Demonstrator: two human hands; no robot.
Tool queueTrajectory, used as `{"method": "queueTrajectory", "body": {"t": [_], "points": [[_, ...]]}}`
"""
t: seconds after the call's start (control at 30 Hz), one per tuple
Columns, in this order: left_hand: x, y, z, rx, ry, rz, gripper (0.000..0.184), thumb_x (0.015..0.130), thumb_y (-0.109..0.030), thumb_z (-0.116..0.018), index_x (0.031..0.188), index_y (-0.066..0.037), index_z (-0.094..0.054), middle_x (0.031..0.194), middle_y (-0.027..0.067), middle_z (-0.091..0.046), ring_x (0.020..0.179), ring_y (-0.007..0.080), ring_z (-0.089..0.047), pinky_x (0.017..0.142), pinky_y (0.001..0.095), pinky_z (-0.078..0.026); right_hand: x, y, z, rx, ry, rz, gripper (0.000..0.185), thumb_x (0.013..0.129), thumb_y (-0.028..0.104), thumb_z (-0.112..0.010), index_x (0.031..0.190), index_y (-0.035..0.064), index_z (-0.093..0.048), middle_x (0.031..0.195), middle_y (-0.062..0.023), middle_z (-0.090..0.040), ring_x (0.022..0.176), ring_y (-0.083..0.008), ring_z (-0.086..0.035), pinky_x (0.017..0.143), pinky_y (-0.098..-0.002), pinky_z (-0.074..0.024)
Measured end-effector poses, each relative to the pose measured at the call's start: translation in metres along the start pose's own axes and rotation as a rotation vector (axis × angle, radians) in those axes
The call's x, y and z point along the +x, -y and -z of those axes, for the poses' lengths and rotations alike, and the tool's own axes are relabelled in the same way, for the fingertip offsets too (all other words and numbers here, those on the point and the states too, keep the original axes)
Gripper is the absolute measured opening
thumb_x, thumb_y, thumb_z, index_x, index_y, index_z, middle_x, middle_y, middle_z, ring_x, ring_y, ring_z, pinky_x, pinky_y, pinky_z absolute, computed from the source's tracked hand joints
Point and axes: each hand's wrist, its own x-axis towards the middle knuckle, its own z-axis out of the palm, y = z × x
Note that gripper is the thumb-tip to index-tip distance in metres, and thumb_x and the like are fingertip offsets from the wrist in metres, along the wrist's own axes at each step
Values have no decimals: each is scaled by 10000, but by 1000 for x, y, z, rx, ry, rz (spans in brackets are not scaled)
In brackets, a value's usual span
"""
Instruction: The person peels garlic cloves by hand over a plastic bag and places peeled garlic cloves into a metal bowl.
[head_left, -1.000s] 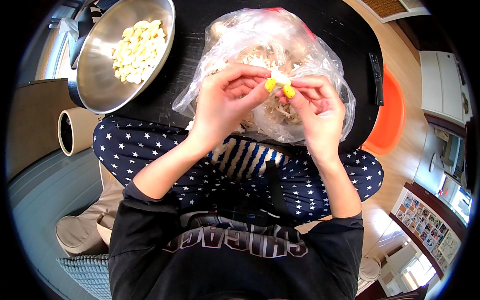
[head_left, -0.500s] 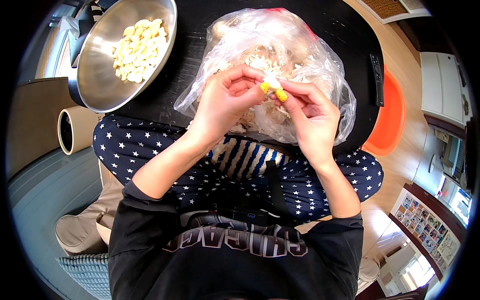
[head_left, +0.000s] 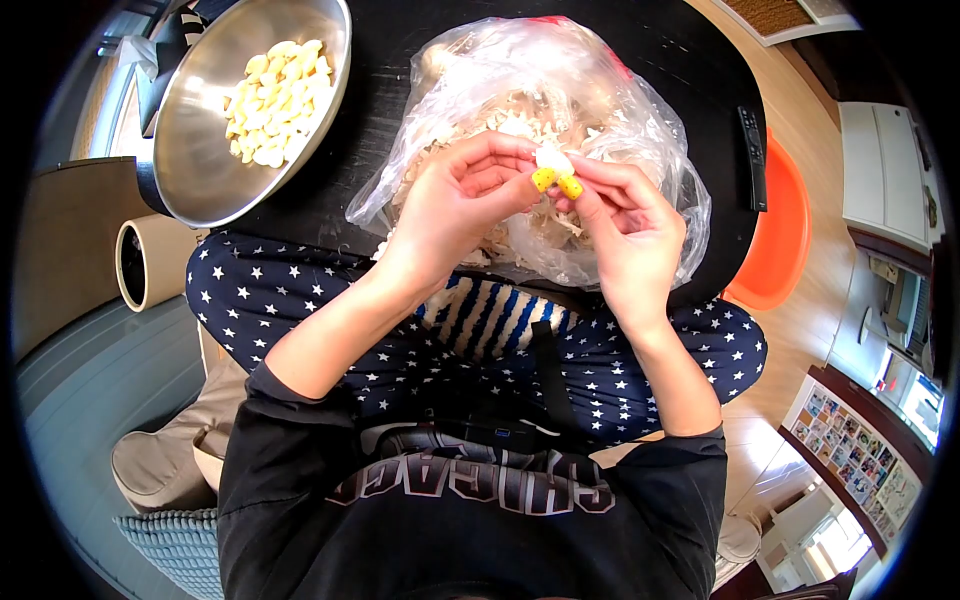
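Note:
Between the fingertips of both hands is a pale garlic clove [head_left: 553,159], overexposed and partly covered by the fingers. My left hand [head_left: 462,200] pinches it from the left, and my right hand [head_left: 632,222] pinches it from the right. Both thumbnails are yellow with dark specks. Below the hands lies a clear plastic bag [head_left: 660,150], spread wide and holding papery garlic skins [head_left: 500,122]. At the upper left, a steel bowl [head_left: 190,150] holds a heap of peeled garlic cloves [head_left: 280,100].
The black table [head_left: 385,70] carries the bowl, the bag and a dark remote control [head_left: 752,160] near its right edge. An orange seat [head_left: 785,230] is beyond that edge. A cream cylindrical container [head_left: 160,262] lies at the left. My crossed legs are against the table's near side.
Both hands have shifted slightly right, with the thumbs now closer together around the clove. The bowl and bag have stayed almost where they were.

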Motion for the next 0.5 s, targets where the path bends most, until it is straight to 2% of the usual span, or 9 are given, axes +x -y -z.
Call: {"method": "queueTrajectory", "body": {"t": [0.27, 0.33, 0.5], "points": [[0, 2, 1, -12, -1, 28, 210, 829, -21, -571, 1033, -14, -522, 947, 48, -619, 877, 70, -566, 759, 195, -424, -5, -7, -4, -223, -58, 123, 193, 803, -57, -588, 993, -32, -612, 928, -98, -645, 849, -125, -616, 773, -223, -488], [-1, 4, 3, -13, 3, 29, 205, 830, -15, -564, 1031, -12, -521, 951, 50, -616, 882, 75, -566, 771, 198, -427, -5, -9, -2, -312, -11, 144, 187, 833, -58, -549, 1017, -55, -581, 941, -106, -615, 841, -135, -612, 775, -233, -488], [-1, 6, 2, -38, -39, 34, 180, 820, 3, -548, 1000, 11, -535, 894, 50, -612, 838, 79, -579, 771, 186, -443, -5, -6, -4, -246, 0, 112, 187, 834, -56, -549, 1018, -56, -579, 937, -109, -617, 835, -139, -613, 772, -235, -490]]}}
